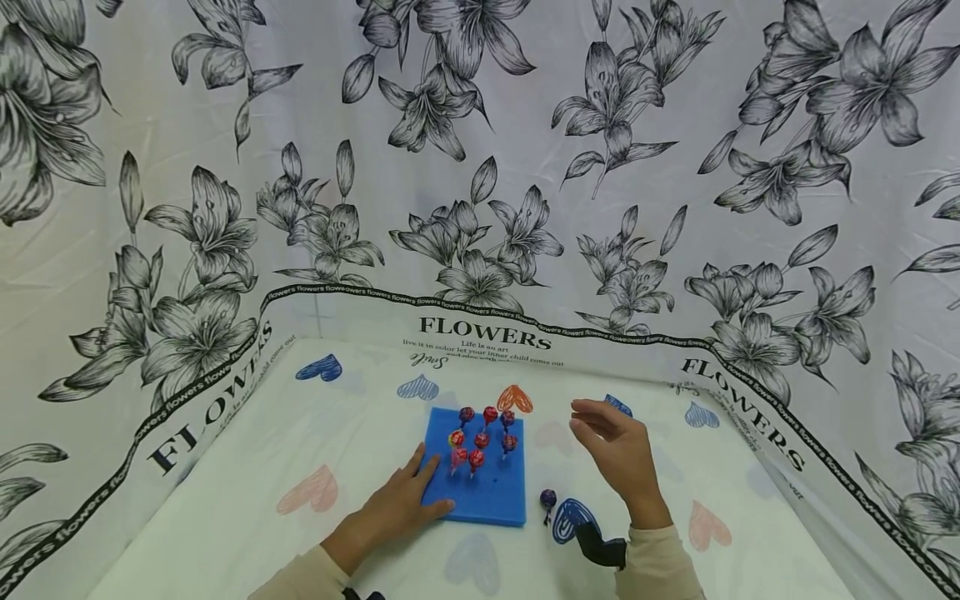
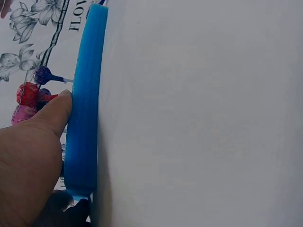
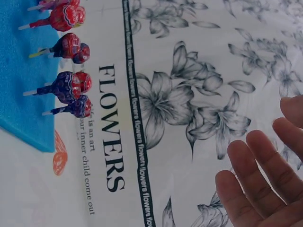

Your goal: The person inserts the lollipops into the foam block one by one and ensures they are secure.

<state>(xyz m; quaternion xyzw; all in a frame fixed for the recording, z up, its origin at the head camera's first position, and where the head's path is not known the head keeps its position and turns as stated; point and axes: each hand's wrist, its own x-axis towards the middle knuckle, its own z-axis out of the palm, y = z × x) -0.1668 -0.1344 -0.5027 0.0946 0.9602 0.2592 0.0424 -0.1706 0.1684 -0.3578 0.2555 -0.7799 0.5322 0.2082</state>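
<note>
A blue foam block (image 1: 487,504) lies on the cloth, with several lollipops standing in its far part, sticks down. Their wrappers are mostly red or dark purple, such as this red lollipop (image 1: 476,457). My left hand (image 1: 397,504) rests at the block's left edge with fingers spread, the thumb along the near side. In the left wrist view the thumb (image 2: 59,111) presses against the block's top face. My right hand (image 1: 618,454) hovers right of the block, fingers loosely bent and holding nothing. A loose purple lollipop (image 1: 548,498) lies on the cloth between the block and the right forearm.
The white tablecloth (image 1: 375,417) carries printed hearts. Flowered curtains (image 1: 480,242) hang at the back and along both sides. A black wrist strap (image 1: 600,550) shows at the right sleeve.
</note>
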